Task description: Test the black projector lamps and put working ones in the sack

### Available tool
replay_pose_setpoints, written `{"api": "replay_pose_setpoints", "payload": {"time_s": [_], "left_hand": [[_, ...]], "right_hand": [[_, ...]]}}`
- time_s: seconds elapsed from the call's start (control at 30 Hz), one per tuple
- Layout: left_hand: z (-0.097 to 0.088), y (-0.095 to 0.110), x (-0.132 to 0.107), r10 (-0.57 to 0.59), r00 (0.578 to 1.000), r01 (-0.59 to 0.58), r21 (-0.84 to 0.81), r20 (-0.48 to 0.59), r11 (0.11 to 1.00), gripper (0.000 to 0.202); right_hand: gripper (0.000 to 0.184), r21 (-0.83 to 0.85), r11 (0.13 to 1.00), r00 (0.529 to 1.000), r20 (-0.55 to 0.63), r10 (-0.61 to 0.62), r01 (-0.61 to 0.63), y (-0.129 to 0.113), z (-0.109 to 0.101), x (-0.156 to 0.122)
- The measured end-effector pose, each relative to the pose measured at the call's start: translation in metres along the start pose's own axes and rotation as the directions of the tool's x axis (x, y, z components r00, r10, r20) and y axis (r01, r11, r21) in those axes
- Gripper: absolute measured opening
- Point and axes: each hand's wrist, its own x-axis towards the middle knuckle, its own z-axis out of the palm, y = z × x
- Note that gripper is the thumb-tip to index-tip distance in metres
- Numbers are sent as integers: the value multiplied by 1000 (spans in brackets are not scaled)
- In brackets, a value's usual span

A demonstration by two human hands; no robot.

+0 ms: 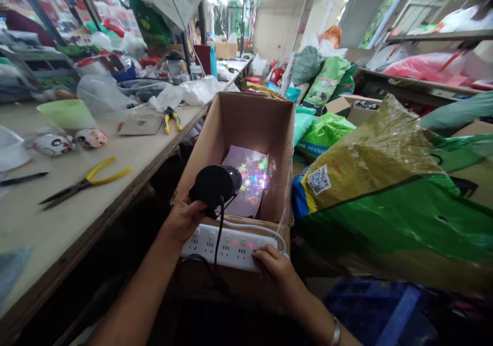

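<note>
My left hand [184, 222] is closed on a black projector lamp [216, 186], a round-backed cylinder with a black cord [220, 233]. The lamp points into an open cardboard box [254, 115] and throws coloured star shapes onto a sheet of paper [239, 202] lying inside. Across the near end of the box is a white power strip [221, 245] with two red lights glowing. My right hand [283, 274] grips the strip's right end, thumb and fingers at its edge. Where the black cord ends is hard to make out.
To the left, a workbench [115, 192] holds yellow-handled pliers [87, 181], smaller yellow-green pliers [171, 120], painted round figures [90, 137] and plastic bags. A large green and gold sack [377, 192] crowds the box's right side, with a blue crate [373, 310] below it.
</note>
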Motion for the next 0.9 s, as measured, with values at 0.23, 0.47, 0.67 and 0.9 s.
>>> {"api": "replay_pose_setpoints", "payload": {"time_s": [0.23,0.47,0.67,0.9], "left_hand": [[14,16,-3,67,995,-66,15,-77,998,44],[9,16,-5,55,992,-44,92,-115,995,42],[6,13,-6,50,992,-40,88,-116,995,47],[6,12,-7,57,994,-51,69,-92,996,46]], "right_hand": [[17,146,989,989,-137,48,-28,-3,3,0],[22,125,992,978,-210,-6,33,6,13,-2],[20,101,995,976,-216,-2,25,7,15,-2],[17,77,997,974,-225,4,13,8,18,-3]]}}
